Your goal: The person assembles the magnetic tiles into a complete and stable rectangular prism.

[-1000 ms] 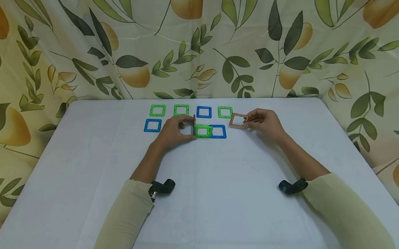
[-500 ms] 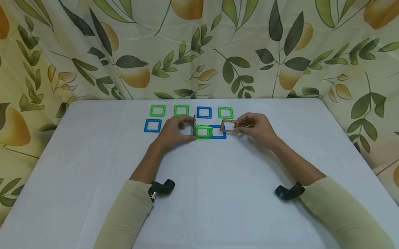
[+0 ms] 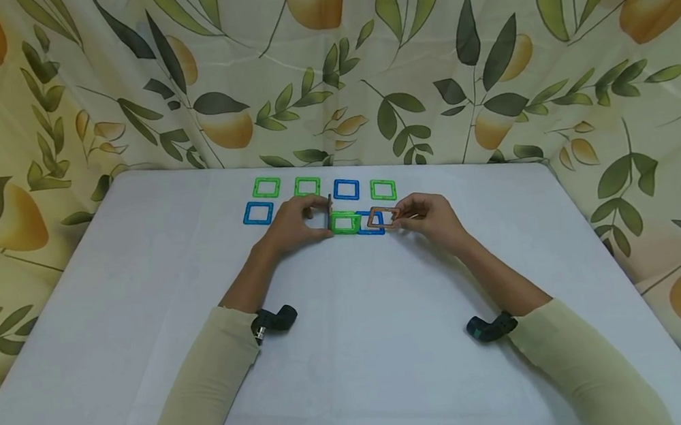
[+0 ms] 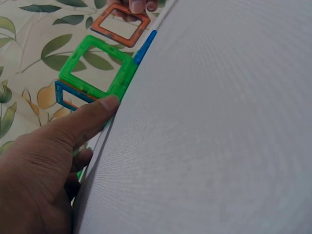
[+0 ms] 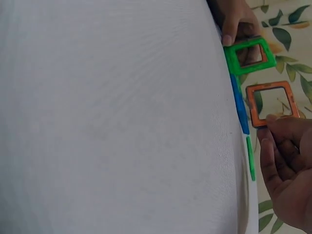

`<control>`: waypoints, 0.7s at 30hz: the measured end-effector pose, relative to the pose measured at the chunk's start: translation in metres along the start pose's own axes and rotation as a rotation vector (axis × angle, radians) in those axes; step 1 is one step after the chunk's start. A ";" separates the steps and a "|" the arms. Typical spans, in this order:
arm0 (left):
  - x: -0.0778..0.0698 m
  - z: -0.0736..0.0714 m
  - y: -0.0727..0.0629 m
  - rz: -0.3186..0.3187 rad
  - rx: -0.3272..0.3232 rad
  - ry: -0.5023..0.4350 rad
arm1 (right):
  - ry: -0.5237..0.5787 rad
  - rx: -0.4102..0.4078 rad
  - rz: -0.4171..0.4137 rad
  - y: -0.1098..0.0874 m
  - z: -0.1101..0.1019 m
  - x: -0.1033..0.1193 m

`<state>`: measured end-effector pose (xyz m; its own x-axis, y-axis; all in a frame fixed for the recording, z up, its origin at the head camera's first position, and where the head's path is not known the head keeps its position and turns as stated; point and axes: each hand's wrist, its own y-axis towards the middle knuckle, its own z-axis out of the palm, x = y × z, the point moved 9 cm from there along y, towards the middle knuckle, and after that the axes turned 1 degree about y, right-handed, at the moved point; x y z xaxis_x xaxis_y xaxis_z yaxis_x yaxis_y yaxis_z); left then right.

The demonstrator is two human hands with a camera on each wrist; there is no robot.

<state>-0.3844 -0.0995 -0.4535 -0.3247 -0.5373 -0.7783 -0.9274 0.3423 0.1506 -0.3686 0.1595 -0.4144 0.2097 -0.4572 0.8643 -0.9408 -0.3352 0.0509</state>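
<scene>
The right grip (image 3: pixel 430 221), nearly closed, is pinching the orange frame (image 5: pixel 268 85) at its fingertips, bringing it closer to the green frame (image 4: pixel 126 75) beside the left grip (image 3: pixel 290 227), which is pinching an upright frame (image 3: pixel 330 215).

head view: the left hand (image 3: pixel 292 225) partly hides the near edge of the second rear green frame (image 3: pixel 307 179); the orange frame (image 3: pixel 383 208) partly covers the flat blue frame (image 3: pixel 370 233); the lower edge cuts both sleeves (image 3: pixel 200 390). left wrist view: the top edge cuts the right hand (image 4: pixel 139 6).
</scene>
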 end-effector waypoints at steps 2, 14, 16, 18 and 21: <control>0.000 0.000 0.001 0.000 0.000 0.002 | 0.010 -0.003 -0.026 0.002 0.001 -0.004; -0.001 -0.002 0.000 0.004 -0.007 -0.002 | 0.019 0.005 -0.045 0.004 0.009 -0.005; -0.001 -0.002 0.000 0.004 -0.008 -0.004 | 0.015 0.006 -0.041 0.004 0.010 -0.005; -0.001 -0.002 0.000 0.003 -0.007 -0.007 | 0.010 0.005 -0.036 0.004 0.011 -0.005; 0.001 0.000 0.000 -0.009 0.002 -0.012 | 0.004 0.010 -0.028 0.003 0.014 -0.007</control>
<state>-0.3845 -0.1002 -0.4540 -0.3146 -0.5313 -0.7866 -0.9299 0.3390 0.1429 -0.3693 0.1500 -0.4270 0.2347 -0.4444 0.8645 -0.9320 -0.3557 0.0701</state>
